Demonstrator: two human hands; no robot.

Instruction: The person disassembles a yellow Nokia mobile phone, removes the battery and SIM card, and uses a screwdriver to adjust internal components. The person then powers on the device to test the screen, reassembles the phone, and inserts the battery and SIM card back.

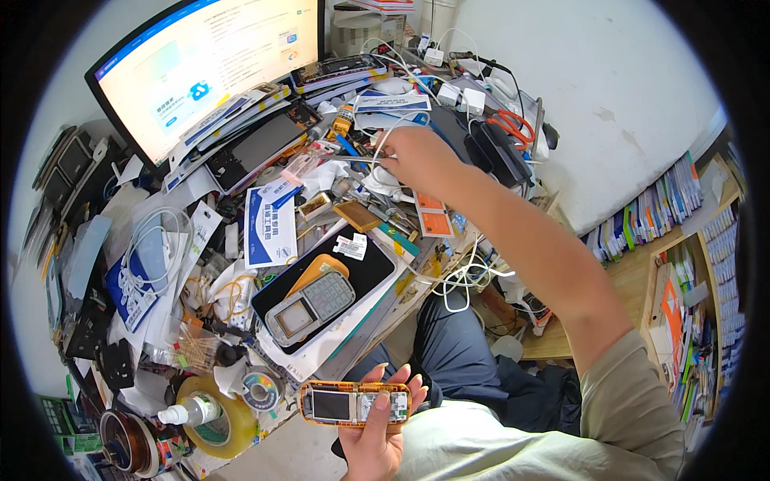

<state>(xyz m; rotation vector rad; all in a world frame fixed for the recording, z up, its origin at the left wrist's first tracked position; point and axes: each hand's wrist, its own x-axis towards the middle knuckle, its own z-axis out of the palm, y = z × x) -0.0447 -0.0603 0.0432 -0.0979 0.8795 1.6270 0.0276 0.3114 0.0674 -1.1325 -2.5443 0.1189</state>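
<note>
My left hand (pixel 374 450) grips an opened mobile phone (pixel 332 406) with an orange frame, just past the desk's near edge. Its dark screen and bare circuit board face up, my thumb across the board. Stretched out over the cluttered desk, my right hand (pixel 419 158) has its fingers closed around what looks like a thin metal tool (pixel 351 158); its exact kind cannot be made out. Between the hands, a grey keypad phone housing (pixel 325 298) and an orange back cover (pixel 309 274) rest on a large black tablet-like slab (pixel 375 268).
A lit monitor (pixel 216 64) stands at the back left. Clear tape (pixel 233 429), a spray bottle (pixel 192 411) and a solder spool (pixel 261 390) sit at the near left. White cables (pixel 465 276) hang over the right edge. Orange-handled scissors (pixel 513 127) lie at the back right.
</note>
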